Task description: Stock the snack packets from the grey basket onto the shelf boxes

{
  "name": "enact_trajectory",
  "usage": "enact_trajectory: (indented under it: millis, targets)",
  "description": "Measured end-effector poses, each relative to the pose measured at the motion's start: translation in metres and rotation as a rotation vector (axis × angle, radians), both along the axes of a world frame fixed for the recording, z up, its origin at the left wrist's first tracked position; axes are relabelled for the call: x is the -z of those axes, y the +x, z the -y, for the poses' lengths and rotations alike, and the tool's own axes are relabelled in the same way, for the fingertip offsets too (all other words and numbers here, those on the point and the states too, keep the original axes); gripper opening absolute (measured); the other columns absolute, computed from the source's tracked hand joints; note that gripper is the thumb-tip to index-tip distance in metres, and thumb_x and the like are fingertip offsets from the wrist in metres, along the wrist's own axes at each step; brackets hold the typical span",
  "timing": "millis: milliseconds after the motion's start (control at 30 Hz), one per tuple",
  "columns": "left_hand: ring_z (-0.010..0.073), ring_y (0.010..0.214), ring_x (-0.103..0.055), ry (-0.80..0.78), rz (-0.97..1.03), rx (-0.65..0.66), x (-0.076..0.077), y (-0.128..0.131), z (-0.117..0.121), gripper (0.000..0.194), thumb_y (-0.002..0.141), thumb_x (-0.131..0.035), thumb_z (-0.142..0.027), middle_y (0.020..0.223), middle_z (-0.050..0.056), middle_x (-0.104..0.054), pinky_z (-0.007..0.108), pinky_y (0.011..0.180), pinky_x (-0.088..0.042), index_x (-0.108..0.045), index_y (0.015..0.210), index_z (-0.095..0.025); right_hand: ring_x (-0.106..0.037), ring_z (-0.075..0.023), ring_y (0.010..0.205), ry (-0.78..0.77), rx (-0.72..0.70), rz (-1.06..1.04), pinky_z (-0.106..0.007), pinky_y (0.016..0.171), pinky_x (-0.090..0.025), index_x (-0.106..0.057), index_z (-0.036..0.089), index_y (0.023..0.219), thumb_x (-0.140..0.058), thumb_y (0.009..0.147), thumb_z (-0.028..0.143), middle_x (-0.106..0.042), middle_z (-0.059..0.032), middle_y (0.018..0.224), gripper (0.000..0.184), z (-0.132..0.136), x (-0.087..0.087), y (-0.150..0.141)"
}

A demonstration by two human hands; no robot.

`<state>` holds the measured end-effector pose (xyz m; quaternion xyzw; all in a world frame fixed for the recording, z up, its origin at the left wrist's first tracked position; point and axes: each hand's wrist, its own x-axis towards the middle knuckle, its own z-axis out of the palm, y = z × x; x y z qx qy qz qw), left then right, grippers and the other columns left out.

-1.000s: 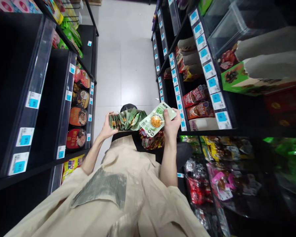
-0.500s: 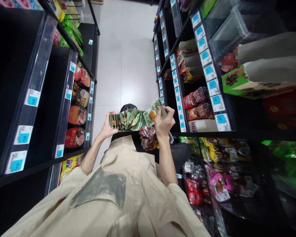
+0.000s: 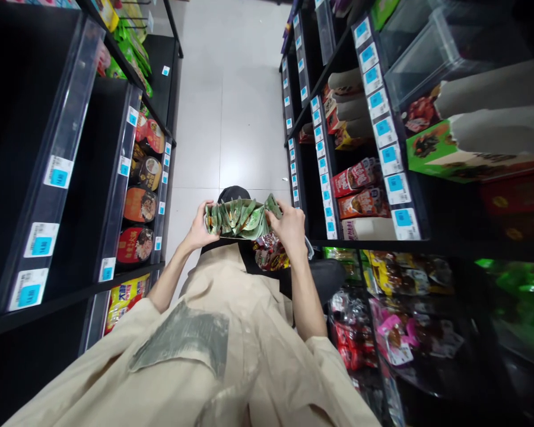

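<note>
I hold a row of several green snack packets (image 3: 238, 218) in front of my chest. My left hand (image 3: 199, 228) grips the left end of the row. My right hand (image 3: 288, 228) presses against the right end, its fingers closed on the last green packet (image 3: 272, 207), which stands edge-on with the others. Below the row lies a heap of red snack packets (image 3: 270, 252) on something dark.
Black shelves line a narrow aisle with a grey tiled floor (image 3: 235, 118). Instant-noodle bowls (image 3: 140, 204) fill the left shelf. Red boxed goods (image 3: 356, 178) and blue price tags (image 3: 396, 184) sit on the right shelves, with hanging snack bags (image 3: 396, 338) below.
My right hand brought the single green packet from a flat, face-up hold in to the right end of the row and turned it edge-on. The left hand stayed on the left end.
</note>
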<state>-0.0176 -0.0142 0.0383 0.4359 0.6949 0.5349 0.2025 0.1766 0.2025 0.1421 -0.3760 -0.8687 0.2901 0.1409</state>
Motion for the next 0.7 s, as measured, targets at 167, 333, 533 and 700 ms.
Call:
enact_trajectory:
  millis: [167, 333, 533, 700]
  targets:
    - [0.0358, 0.139, -0.054, -0.044, 0.063, 0.025, 0.007, 0.001, -0.001, 0.114, 0.055, -0.097, -0.036, 0.146, 0.018, -0.052, 0.05, 0.122, -0.04, -0.035, 0.15, -0.021, -0.07, -0.0307, 0.081, -0.063, -0.024, 0.069, -0.038, 0.079, -0.051, -0.077, 0.023, 0.09, -0.073, 0.084, 0.024, -0.076, -0.0103, 0.082, 0.007, -0.009, -0.002, 0.003]
    - [0.0381, 0.138, -0.055, -0.069, 0.038, -0.001, 0.015, 0.003, 0.0, 0.136, 0.041, -0.105, -0.045, 0.146, 0.019, -0.052, 0.052, 0.121, -0.042, -0.032, 0.154, -0.021, -0.068, -0.028, 0.083, -0.069, -0.039, 0.002, -0.037, 0.082, -0.051, -0.077, 0.021, 0.094, -0.071, 0.085, 0.023, -0.076, -0.009, 0.087, 0.012, -0.007, 0.007, 0.005]
    - [0.0341, 0.135, -0.059, 0.013, 0.006, -0.046, 0.025, 0.003, 0.003, 0.125, 0.05, -0.102, -0.051, 0.147, 0.019, -0.051, 0.05, 0.118, -0.046, -0.035, 0.152, -0.022, -0.063, -0.0284, 0.084, -0.048, 0.036, 0.107, -0.037, 0.078, -0.049, -0.077, 0.022, 0.089, -0.075, 0.086, 0.03, -0.069, -0.0097, 0.083, 0.008, -0.006, 0.008, 0.007]
    - [0.0352, 0.139, -0.056, 0.049, 0.046, -0.056, 0.035, -0.003, 0.005, 0.122, 0.054, -0.1, -0.054, 0.143, 0.019, -0.053, 0.053, 0.121, -0.043, -0.033, 0.151, -0.021, -0.057, -0.0292, 0.098, 0.014, -0.086, 0.063, -0.04, 0.089, -0.049, -0.074, 0.023, 0.086, -0.061, 0.097, 0.029, -0.065, -0.011, 0.098, 0.018, 0.01, 0.01, 0.007]
